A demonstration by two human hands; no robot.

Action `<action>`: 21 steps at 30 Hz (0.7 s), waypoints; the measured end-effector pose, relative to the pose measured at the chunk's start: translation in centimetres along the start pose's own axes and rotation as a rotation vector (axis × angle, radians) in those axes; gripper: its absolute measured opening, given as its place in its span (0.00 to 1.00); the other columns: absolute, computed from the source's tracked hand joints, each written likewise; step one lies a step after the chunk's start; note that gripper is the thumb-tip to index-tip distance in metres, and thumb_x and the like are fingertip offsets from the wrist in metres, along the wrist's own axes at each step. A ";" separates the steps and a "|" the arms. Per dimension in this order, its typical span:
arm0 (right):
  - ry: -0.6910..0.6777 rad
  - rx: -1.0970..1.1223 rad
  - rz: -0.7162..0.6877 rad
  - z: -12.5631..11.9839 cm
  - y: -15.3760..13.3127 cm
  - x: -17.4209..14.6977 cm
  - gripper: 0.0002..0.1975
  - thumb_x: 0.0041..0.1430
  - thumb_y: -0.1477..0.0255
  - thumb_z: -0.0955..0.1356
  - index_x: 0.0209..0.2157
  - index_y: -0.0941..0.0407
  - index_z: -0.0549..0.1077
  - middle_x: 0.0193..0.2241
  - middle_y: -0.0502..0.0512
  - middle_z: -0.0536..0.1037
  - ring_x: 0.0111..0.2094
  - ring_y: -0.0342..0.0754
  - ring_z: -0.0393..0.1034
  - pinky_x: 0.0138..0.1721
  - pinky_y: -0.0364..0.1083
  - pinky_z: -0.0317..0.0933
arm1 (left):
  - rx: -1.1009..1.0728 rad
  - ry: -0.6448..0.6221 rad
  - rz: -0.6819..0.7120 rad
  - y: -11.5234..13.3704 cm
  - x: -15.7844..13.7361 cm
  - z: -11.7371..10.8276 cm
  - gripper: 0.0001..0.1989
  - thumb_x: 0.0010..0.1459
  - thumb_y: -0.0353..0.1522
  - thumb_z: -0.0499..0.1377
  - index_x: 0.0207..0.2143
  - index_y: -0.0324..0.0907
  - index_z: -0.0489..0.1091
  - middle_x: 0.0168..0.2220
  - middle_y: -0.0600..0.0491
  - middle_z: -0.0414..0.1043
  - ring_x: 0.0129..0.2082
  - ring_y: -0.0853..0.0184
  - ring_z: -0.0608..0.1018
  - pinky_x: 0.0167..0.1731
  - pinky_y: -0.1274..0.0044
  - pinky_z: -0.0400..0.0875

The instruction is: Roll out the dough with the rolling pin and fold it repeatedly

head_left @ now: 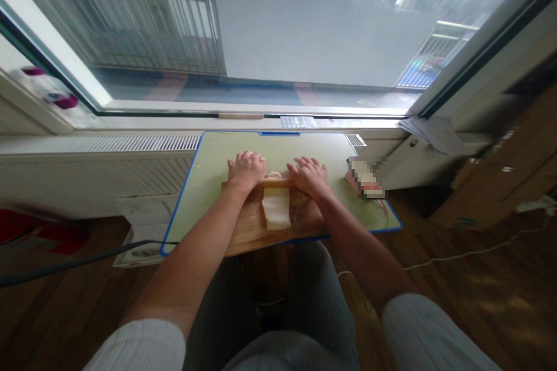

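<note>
A wooden rolling pin (278, 183) lies crosswise over a strip of pale dough (277, 210). My left hand (247, 169) is closed over the pin's left end, knuckles up. Over its right end rests my right hand (310, 175), the fingers bent across it and slightly apart. Beneath the dough is a brown wooden board (248, 232), partly covered by my forearms. A bit of dough shows just beyond the pin, between my hands.
The wooden board lies on a pale green mat with a blue rim (198, 179). A pixelated item (365, 178) sits at the mat's right side. Behind are a radiator (143, 177) and a windowsill with papers (435, 133). A cardboard box (491, 168) stands at right.
</note>
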State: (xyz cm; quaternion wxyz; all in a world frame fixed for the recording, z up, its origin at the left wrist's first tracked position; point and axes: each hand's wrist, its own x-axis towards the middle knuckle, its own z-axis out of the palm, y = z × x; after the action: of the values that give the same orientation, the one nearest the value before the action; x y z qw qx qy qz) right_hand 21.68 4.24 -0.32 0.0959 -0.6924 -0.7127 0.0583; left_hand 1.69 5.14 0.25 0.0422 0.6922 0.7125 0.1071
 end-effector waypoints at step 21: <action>0.050 -0.069 -0.067 -0.1 -0.2 -4.6 0.25 0.78 0.58 0.56 0.61 0.50 0.77 0.67 0.59 0.75 0.70 0.62 0.60 0.71 0.69 0.49 | -0.015 -0.106 0.057 -0.4 -4.2 0.0 0.29 0.73 0.45 0.44 0.67 0.49 0.71 0.73 0.44 0.66 0.70 0.47 0.69 0.67 0.47 0.62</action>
State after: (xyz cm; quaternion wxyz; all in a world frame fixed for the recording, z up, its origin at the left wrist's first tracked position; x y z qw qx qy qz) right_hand 21.60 -0.33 -0.45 0.0916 -0.6723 -0.7345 0.0128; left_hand 1.43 0.93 -0.18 0.0822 0.7164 0.6885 0.0767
